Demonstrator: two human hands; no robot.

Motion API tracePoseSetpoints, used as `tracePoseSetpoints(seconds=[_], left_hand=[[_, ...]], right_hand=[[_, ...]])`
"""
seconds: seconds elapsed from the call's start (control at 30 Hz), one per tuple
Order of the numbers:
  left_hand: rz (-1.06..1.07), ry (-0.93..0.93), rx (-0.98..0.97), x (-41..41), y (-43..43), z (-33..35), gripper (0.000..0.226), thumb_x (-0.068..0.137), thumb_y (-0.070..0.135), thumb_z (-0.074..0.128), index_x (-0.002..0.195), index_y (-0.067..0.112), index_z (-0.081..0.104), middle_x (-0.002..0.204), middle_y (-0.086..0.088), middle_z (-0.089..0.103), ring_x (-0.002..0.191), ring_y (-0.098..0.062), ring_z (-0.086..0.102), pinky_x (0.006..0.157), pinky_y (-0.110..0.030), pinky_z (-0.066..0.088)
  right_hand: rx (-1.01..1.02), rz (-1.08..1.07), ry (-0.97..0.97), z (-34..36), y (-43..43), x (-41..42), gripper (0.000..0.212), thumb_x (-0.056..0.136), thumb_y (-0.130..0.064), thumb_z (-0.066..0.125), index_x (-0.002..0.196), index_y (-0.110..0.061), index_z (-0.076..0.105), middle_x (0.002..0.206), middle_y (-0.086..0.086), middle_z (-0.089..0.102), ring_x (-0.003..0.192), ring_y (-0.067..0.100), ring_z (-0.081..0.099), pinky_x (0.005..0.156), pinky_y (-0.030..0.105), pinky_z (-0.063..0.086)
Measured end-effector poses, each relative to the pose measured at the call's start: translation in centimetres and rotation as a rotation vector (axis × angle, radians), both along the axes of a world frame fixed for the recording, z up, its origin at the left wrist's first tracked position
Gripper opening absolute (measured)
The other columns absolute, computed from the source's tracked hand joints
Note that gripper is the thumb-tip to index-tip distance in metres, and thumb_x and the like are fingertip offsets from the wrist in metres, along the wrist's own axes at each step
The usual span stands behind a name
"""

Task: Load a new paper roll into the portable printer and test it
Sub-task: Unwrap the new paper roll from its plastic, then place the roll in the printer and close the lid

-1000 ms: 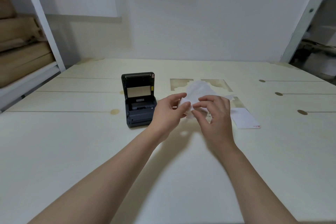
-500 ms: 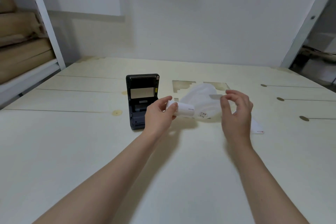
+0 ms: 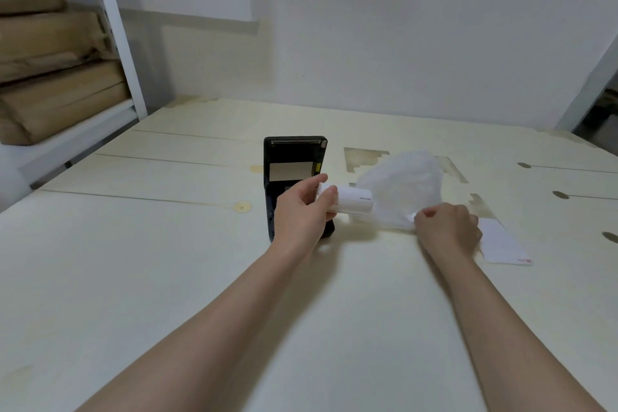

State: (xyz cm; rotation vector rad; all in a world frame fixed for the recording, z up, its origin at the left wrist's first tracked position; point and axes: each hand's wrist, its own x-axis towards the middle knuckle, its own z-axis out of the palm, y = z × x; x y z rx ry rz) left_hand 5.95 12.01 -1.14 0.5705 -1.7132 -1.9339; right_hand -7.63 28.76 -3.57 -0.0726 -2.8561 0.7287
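A dark portable printer [image 3: 294, 164] stands on the pale table [image 3: 167, 261] with its lid raised, the paper bay facing me. My left hand [image 3: 302, 211] grips a white paper roll [image 3: 351, 200] by one end, just in front and to the right of the printer, partly hiding its base. To the right, a crumpled translucent plastic wrapper [image 3: 404, 187] lies on the table. My right hand [image 3: 446, 227] rests closed at the wrapper's lower edge, pinching it.
A white card with a red corner mark [image 3: 501, 242] lies right of my right hand. Stacked brown boxes [image 3: 57, 77] fill a white shelf at the left. The wall stands close behind the table. Dark oval marks dot the table's right side.
The roll came out of the wrapper into my left hand and moved toward the printer. My right hand dropped to the table with the wrapper's edge.
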Motion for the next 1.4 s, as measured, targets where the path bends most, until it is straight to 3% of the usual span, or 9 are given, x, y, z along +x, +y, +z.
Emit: tracePoseSetpoints(seconds=[0.17,0.27,0.33,0.47,0.57,0.8,1.0,1.17,1.4], left_hand=[[-0.046,0.002,0.008,0.2,0.1,-0.5,0.034,0.094,0.016,0.064,0.128,0.015,0.064,0.12,-0.007,0.069,0.075,0.002,0.071,0.089,-0.037,0.06],[-0.057,-0.008,0.016,0.1,0.2,-0.4,0.033,0.094,0.017,0.064,0.128,0.017,0.064,0.118,-0.006,0.068,0.066,0.006,0.07,0.087,-0.034,0.061],[-0.064,-0.015,0.026,0.2,0.2,-0.1,0.034,0.094,0.016,0.064,0.128,0.017,0.064,0.119,-0.007,0.068,0.073,-0.001,0.071,0.088,-0.034,0.06],[-0.036,-0.001,0.032,0.6,-0.4,0.4,0.042,0.09,0.017,0.068,0.132,0.015,0.062,0.118,-0.009,0.07,0.103,-0.019,0.071,0.089,-0.035,0.06],[0.048,0.016,-0.04,1.3,-1.5,0.9,0.051,0.082,0.031,0.068,0.132,0.024,0.058,0.111,0.002,0.074,0.105,-0.017,0.07,0.095,-0.043,0.056],[0.031,0.139,-0.099,2.7,-3.1,1.9,0.02,0.099,0.028,0.056,0.116,0.035,0.062,0.11,0.004,0.075,0.094,-0.017,0.076,0.096,-0.045,0.056],[-0.072,0.054,-0.286,3.9,-5.2,2.0,0.056,0.086,-0.002,0.056,0.132,0.029,0.059,0.127,0.009,0.066,0.122,-0.004,0.058,0.094,-0.018,0.047],[-0.143,-0.084,-0.456,4.0,-6.8,0.5,0.048,0.083,0.01,0.074,0.129,0.023,0.064,0.117,0.006,0.073,0.109,-0.008,0.068,0.095,-0.025,0.052],[0.039,-0.114,-0.669,2.7,-9.0,0.0,0.044,0.08,0.013,0.075,0.12,0.03,0.07,0.11,0.015,0.074,0.102,-0.006,0.066,0.084,-0.02,0.045]], right_hand=[[-0.153,-0.059,0.217,0.3,0.2,0.9,0.022,0.088,-0.025,0.062,0.107,-0.016,0.07,0.13,0.016,0.053,0.123,0.039,0.041,0.1,0.041,0.033],[-0.431,0.185,0.512,1.7,-0.3,2.1,0.015,0.089,-0.017,0.061,0.101,-0.014,0.07,0.115,0.008,0.059,0.111,0.034,0.053,0.089,0.031,0.04],[-0.554,0.503,0.452,3.0,-1.3,3.4,0.011,0.09,-0.015,0.062,0.098,-0.019,0.069,0.102,-0.006,0.062,0.101,0.024,0.06,0.085,0.023,0.045],[-0.261,0.881,0.207,3.4,-3.7,5.6,0.031,0.086,-0.03,0.07,0.116,-0.03,0.066,0.11,-0.017,0.06,0.111,0.007,0.048,0.096,0.017,0.037],[-0.291,0.856,0.168,3.1,-5.2,6.5,0.04,0.085,-0.026,0.071,0.124,-0.027,0.062,0.107,-0.015,0.062,0.102,0.011,0.057,0.093,0.028,0.042],[-0.505,0.896,-0.045,2.9,-8.0,8.4,0.08,0.087,-0.016,0.065,0.144,-0.052,0.022,0.115,-0.014,0.058,0.094,0.006,0.058,0.074,0.014,0.042],[-0.779,0.849,-0.085,3.1,-8.9,8.8,0.058,0.088,-0.01,0.068,0.135,-0.034,0.043,0.119,-0.006,0.061,0.096,0.004,0.068,0.087,0.025,0.055],[-0.94,0.797,-0.163,3.2,-10.4,8.4,0.049,0.087,-0.009,0.069,0.129,-0.021,0.047,0.111,-0.004,0.064,0.097,0.006,0.068,0.091,0.039,0.055],[-0.75,0.752,-0.03,3.1,-11.6,7.0,0.043,0.086,-0.015,0.07,0.124,-0.031,0.058,0.114,-0.007,0.065,0.094,0.009,0.064,0.075,0.014,0.051]])
